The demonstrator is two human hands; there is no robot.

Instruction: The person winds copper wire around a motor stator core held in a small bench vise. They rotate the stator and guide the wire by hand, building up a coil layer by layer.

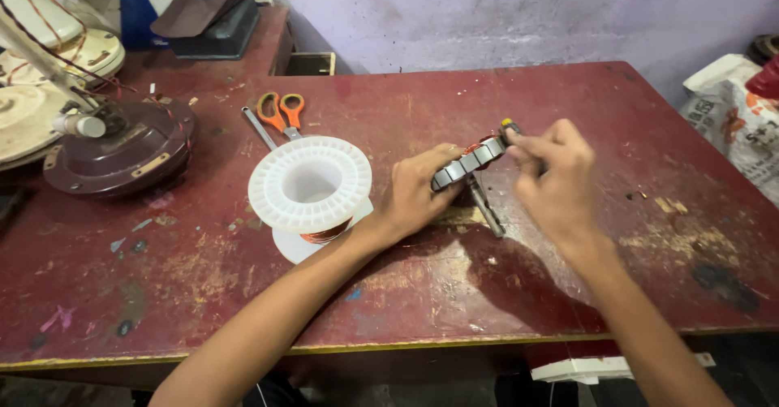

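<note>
My left hand (418, 189) grips a grey slotted metal ring with copper winding (469, 162), tilted just above the worn red table (454, 293). My right hand (552, 176) is closed at the ring's far end, pinching a small tool with a yellow and black tip (509, 124). A grey metal bar (487, 208) lies on the table under the ring. Left of my left hand stands a white plastic spool (310, 188) with a little copper wire on it.
Orange-handled scissors (281, 113) and a metal rod lie behind the spool. A brown round fan motor housing (122, 147) and white round covers sit at far left. A dark box (213, 25) stands at the back, a printed sack (734, 123) at right.
</note>
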